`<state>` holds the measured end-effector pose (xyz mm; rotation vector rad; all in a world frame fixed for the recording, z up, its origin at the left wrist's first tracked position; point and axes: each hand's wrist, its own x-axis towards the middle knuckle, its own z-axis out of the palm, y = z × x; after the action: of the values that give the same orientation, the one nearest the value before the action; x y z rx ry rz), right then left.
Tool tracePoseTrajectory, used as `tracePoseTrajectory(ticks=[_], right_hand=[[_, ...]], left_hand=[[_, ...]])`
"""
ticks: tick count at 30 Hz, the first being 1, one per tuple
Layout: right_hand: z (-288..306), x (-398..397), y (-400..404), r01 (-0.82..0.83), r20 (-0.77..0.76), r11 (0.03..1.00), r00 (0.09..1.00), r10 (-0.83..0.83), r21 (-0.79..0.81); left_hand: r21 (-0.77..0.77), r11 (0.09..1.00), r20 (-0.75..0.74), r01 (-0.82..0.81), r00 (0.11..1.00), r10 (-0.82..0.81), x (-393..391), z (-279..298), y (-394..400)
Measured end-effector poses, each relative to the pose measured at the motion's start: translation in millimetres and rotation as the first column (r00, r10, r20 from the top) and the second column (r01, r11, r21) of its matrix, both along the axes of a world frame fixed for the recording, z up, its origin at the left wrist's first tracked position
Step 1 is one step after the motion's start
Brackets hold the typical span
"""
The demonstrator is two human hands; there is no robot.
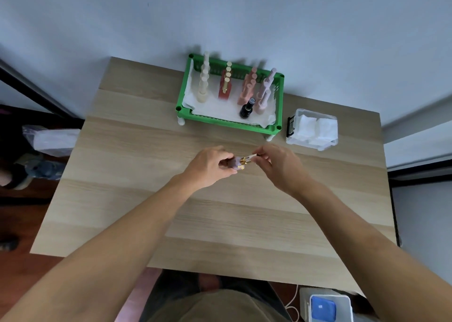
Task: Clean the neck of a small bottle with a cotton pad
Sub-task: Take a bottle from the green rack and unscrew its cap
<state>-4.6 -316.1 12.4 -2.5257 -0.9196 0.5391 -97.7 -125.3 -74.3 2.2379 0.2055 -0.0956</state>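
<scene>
Bottle: small pale-lilac bottle with a gold collar and a white labelled cap (241,162), held in the air just over the pale wood-grain tabletop (220,224), between both hands, lying roughly sideways.
Left hand: left hand (209,167) wraps the lilac body; fingers closed round it, thumb on top. Most of the body is hidden inside the grip.
Right hand: right hand (278,166) pinches the capped end with its fingertips, narrow and closed on it. I cannot tell whether the cap is being turned.
Neck: covered by cap and collar as far as I can see, so I judge no cleaning has begun.
Cotton pads: white square cotton pads in a clear plastic box (311,129), at the far right of the tabletop, well apart from the hands. None in hand.
Rack: green plastic tray rack (278,101) near the wall, holding rows of similar bottles in cream, red, pink and lilac, plus one black one.
Handling, my judgement: light, rigid, likely glass, so breakable if dropped; smooth walls may slip. Best hold is low on the body, leaving collar and neck free.
Pad handling: soft, weightless, folds easily; take one by an edge with fingertips.
Risk: an open bottle tilted sideways could spill.
</scene>
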Motion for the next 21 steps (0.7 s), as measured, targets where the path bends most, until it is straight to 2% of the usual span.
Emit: tracePoseTrajectory(ticks=[4,7,10,14,21], right_hand=[[16,-4,-3,-0.116,0.106,0.992,0.988,0.11,0.054],[29,-5,-7,-0.264,0.174,0.964,0.951,0.256,0.024],[37,-3,-11,-0.337,0.196,0.941,0.923,0.331,-0.004],[45,-6,-14,-0.245,0.108,0.968,0.965,0.238,0.056],[51,-8,-8,-0.085,0.118,0.996,0.989,0.084,0.007]], left_hand=[[0.008,1.0,0.029,0.016,0.999,-0.016,-3,13,-2],[0.022,0.999,0.035,0.037,0.999,-0.037,-7,21,-1],[0.004,1.0,0.07,0.027,0.997,-0.027,-10,28,-2],[-0.034,0.999,0.109,0.005,0.994,-0.001,-12,38,-5],[-0.028,1.0,0.13,-0.01,0.991,0.014,-20,45,-7]])
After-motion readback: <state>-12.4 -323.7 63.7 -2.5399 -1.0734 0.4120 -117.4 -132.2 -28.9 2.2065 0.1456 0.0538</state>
